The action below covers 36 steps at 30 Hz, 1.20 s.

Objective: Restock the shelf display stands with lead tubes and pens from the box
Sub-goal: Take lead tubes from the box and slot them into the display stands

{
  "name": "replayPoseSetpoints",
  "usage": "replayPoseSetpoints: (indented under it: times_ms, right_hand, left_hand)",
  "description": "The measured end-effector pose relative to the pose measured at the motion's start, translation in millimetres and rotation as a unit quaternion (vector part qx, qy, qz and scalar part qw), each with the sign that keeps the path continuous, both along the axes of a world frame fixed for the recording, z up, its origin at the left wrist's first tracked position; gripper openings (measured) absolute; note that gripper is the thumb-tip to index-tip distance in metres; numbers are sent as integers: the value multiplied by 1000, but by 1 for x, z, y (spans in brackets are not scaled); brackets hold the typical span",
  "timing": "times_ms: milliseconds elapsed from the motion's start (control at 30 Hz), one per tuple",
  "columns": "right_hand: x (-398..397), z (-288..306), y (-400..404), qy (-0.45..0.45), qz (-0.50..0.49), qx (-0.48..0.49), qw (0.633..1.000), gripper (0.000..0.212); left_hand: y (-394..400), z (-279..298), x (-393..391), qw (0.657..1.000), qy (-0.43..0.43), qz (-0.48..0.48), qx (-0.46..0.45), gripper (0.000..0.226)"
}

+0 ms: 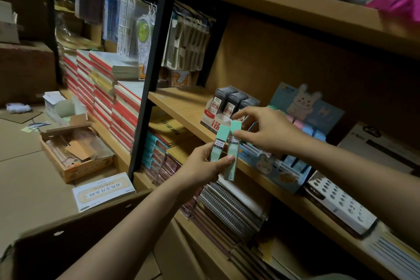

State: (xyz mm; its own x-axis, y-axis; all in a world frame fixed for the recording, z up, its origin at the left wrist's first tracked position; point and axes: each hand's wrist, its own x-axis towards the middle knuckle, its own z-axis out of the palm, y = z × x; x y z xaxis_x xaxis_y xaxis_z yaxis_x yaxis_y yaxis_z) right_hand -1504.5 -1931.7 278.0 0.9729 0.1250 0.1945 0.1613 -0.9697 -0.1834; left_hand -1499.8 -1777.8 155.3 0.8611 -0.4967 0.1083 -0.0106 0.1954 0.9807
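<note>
L hand [200, 163] grips 2 green lead tubes [217, 146]; R hand [266, 129] pinches 1 (the right one).

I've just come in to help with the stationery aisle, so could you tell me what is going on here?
A person is restocking lead tubes at the wooden shelf. The left hand grips two mint-green lead tubes, and the right hand pinches the top of one of them. Just behind stands the bunny-print display stand, with pastel tubes in it, beside a display box of dark lead tubes.
</note>
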Motion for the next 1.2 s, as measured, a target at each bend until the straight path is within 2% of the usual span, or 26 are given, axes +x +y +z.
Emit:
replayPoseSetpoints:
  times_ms: [133,233,333,500,667,967,1200]
  right_hand:
    - [-3,21,2,25,-21,12,999,31]
    - [-7,54,-15,-58,-37,22,997,32]
    - [-13,69,-35,-128,-51,-17,990,30]
    - [-10,42,-48,-155,-64,-61,984,32]
    - [-6,28,-48,-158,-70,-102,980,28]
    - [2,9,-60,-176,-89,-127,972,29]
    - [4,6,-61,-159,-102,-145,971,33]
  left_hand:
    - [0,3,-1,1000,0,6,-12,27]
    - [4,5,1,998,33,33,-40,41]
    - [6,7,5,995,70,46,-57,35]
    - [-2,8,6,993,82,59,-63,28]
    - [-2,7,9,995,40,91,-31,22]
    - [-2,2,12,993,22,112,-20,25]
    - [-3,-1,14,991,42,123,-25,30]
